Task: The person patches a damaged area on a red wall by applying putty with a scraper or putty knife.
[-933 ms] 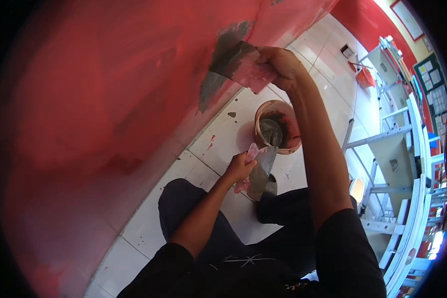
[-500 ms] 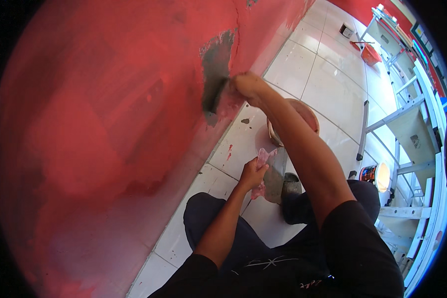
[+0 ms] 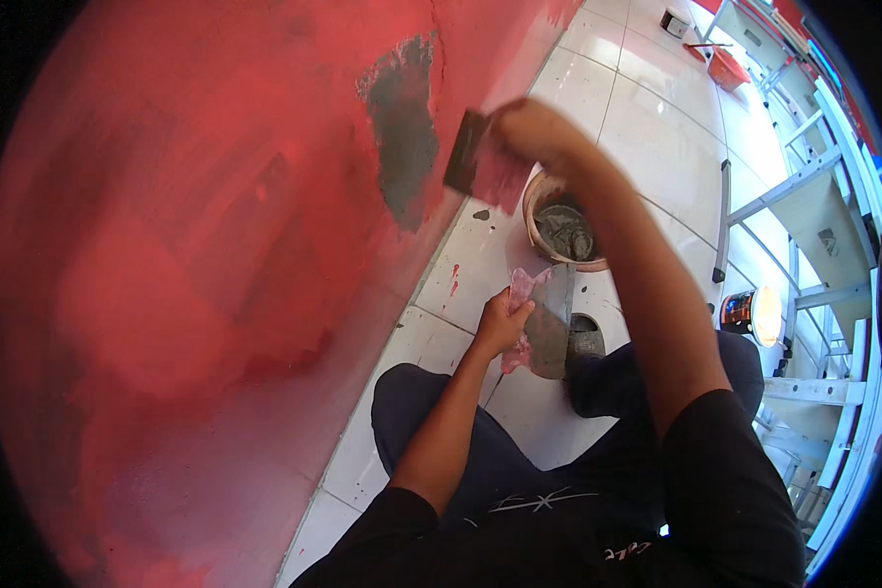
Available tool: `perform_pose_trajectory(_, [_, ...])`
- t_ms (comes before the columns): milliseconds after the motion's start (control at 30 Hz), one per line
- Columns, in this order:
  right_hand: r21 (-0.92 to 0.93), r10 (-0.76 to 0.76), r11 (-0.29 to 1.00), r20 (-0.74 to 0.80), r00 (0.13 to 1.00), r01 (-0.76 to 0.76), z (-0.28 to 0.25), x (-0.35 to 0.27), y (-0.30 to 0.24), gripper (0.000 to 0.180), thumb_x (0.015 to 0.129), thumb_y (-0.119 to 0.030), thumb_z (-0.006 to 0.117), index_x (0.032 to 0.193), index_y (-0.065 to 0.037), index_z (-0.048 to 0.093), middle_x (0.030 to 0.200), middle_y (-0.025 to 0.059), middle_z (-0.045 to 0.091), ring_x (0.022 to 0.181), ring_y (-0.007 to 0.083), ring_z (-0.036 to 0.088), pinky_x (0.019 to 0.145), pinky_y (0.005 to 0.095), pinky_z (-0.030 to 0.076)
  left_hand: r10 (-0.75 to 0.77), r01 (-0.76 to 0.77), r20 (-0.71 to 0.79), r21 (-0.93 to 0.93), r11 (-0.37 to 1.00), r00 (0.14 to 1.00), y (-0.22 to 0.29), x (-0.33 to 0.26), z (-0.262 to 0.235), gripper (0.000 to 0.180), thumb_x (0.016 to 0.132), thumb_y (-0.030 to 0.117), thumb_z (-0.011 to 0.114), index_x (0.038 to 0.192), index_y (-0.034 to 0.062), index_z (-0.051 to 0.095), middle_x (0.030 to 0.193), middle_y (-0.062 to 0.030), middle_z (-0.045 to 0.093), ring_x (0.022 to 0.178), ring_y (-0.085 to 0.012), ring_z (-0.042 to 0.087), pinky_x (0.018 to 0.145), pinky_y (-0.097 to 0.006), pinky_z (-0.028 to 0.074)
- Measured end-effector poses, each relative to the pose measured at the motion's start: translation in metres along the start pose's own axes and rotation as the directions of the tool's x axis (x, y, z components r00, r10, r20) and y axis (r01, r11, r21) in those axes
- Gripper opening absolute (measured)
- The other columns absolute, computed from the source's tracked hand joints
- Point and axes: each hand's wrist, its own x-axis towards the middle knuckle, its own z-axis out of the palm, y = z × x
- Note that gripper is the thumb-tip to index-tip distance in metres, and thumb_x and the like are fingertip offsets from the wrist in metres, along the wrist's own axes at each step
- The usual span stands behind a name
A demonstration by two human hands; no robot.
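Red wall [image 3: 196, 274] fills the whole left side, and tbh most of it is bare paint. Only one grey patch [image 3: 402, 137] of filler is on it so far, up at the far end, a tall strip w/ rough edges, not feathered out. So I'd call this early days: one spot covered, prob needs more passes to flatten it, and the rest of the wall shows no filler at all.

White tile floor [image 3: 647, 127] runs to the right, w/ a few red drips and a grey blob near the wall base. Metal ladder [image 3: 804, 216] is off on the far right.

Bucket [image 3: 534, 211] sits on the floor just right of the patch, a good lump of grey mix in it, so plenty left to spread.

Right hand [image 3: 534, 132] is closed around a scraper [image 3: 470, 157], blade just right of the patch; can't tell if it's touching the wall, it's blurry.

Left hand [image 3: 500, 323] is lower, nearer, fingers wrapped on a hawk blade [image 3: 551, 323] loaded w/ grey mix, held over the floor between the knees and bucket.
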Motion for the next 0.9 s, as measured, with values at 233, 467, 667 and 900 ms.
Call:
perform_pose_trajectory(233, [0.464,0.158,0.872,0.031,0.987,-0.155,0.101,0.012,0.043,0.013,0.072,-0.005,0.049,0.069,0.004,0.058,0.063,0.0108,0.053,0.061,0.0206,0.054,0.054,0.0365,0.043,0.088,-0.085,-0.076,0.043,0.995,0.993,-0.021,-0.009,-0.005,0.025,0.08,0.014,0.059,0.099,-0.001,0.057,0.086,-0.0128,0.065,0.079,-0.0207,0.061,0.074,-0.033,0.047])
perform_pose_trajectory(467, [0.546,-0.039,0.837,0.123,0.992,-0.035,0.05,0.025,-0.001,0.01,0.069,0.001,0.052,0.075,-0.001,0.059,0.073,0.0047,0.056,0.061,0.0155,0.053,0.055,0.0289,0.046,-0.031,0.031,-0.01,-0.054,0.998,0.999,-0.01,-0.004,-0.006,0.024,0.081,0.013,0.059,0.1,-0.0005,0.057,0.086,-0.0107,0.065,0.078,-0.0179,0.061,0.074,-0.031,0.046])
perform_pose_trajectory(667, [0.474,-0.058,0.878,-0.02,0.998,0.061,-0.015,-0.004,-0.012,0.01,0.074,-0.007,0.051,0.076,-0.001,0.059,0.072,0.0055,0.056,0.063,0.0171,0.054,0.056,0.0313,0.045,-0.045,0.045,0.013,0.022,0.999,0.999,-0.006,-0.004,-0.001,0.026,0.083,0.012,0.058,0.106,0.0,0.055,0.092,-0.0055,0.063,0.082,-0.0125,0.058,0.077,-0.028,0.045])
perform_pose_trajectory(900, [0.205,0.086,0.972,0.153,0.984,-0.117,0.032,0.019,0.06,0.018,0.073,-0.01,0.052,0.087,0.0,0.058,0.072,0.0075,0.055,0.062,0.0179,0.051,0.05,0.034,0.04,-0.035,0.036,-0.052,0.017,0.999,0.998,-0.009,-0.009,-0.009,0.025,0.08,0.016,0.06,0.099,-0.0003,0.058,0.085,-0.0127,0.064,0.076,-0.0197,0.06,0.072,-0.032,0.046])
